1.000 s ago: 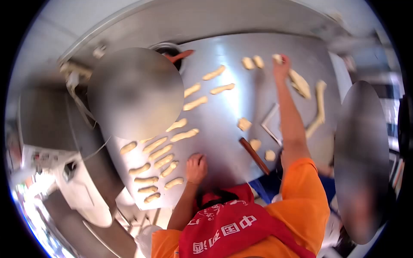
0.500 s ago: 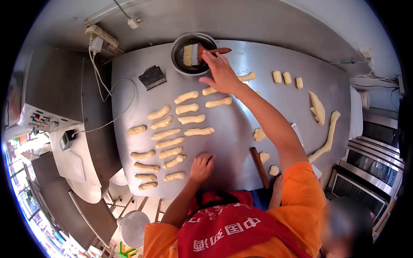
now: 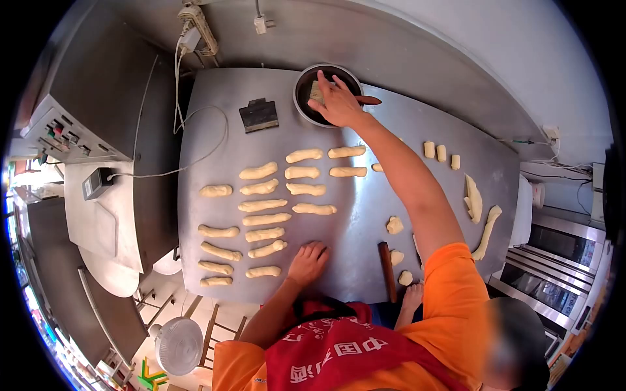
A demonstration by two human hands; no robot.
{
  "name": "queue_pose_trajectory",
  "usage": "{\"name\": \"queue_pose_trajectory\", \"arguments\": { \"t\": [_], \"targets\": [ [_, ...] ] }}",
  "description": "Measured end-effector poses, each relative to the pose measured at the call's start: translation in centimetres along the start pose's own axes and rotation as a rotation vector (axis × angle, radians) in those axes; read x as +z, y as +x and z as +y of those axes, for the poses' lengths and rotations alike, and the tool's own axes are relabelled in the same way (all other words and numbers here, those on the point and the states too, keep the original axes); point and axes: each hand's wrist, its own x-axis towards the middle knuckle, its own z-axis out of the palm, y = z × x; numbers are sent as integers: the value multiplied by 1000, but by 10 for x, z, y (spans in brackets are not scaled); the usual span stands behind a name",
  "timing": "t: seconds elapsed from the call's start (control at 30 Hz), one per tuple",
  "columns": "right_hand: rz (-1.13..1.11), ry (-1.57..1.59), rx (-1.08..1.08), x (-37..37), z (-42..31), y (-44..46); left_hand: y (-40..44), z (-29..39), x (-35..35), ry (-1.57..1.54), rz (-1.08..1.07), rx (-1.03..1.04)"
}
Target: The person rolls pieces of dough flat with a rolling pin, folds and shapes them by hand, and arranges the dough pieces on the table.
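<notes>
Right hand (image 3: 338, 105) is spread wide over the bowl (image 3: 298, 98) at the desk's (image 3: 349, 254) back edge, above the brush (image 3: 370, 100) in it (can't tell if they touch). Left hand (image 3: 309, 262) rests half-curled near dough strips (image 3: 264, 272), grip hidden.

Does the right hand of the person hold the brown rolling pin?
No, the rolling pin lies on the table, while the right hand is over the bowl.

Brush (image 3: 370, 100) in bowl (image 3: 302, 104), right of scraper (image 3: 259, 117), behind dough strips (image 3: 267, 219).
</notes>
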Motion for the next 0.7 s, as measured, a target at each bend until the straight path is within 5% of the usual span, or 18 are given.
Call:
{"name": "queue_pose_trajectory", "arguments": {
  "t": [0.17,0.27,0.4,0.5,0.7],
  "targets": [
    [-11,-6,30,10,-2,3,0,0,-3,15,-29,4],
    [-69,294,183,-11,-5,13,0,-1,0,14,-10,8],
    [495,1387,448,-52,-31,-1,2,0,-4,-4,13,-3],
    [488,2410,416,-111,-60,-54,-1,3,-1,-27,11,-1],
    [653,2678,164,-98,-125,-176,-3,0,9,-40,74,25]
  ]
}}
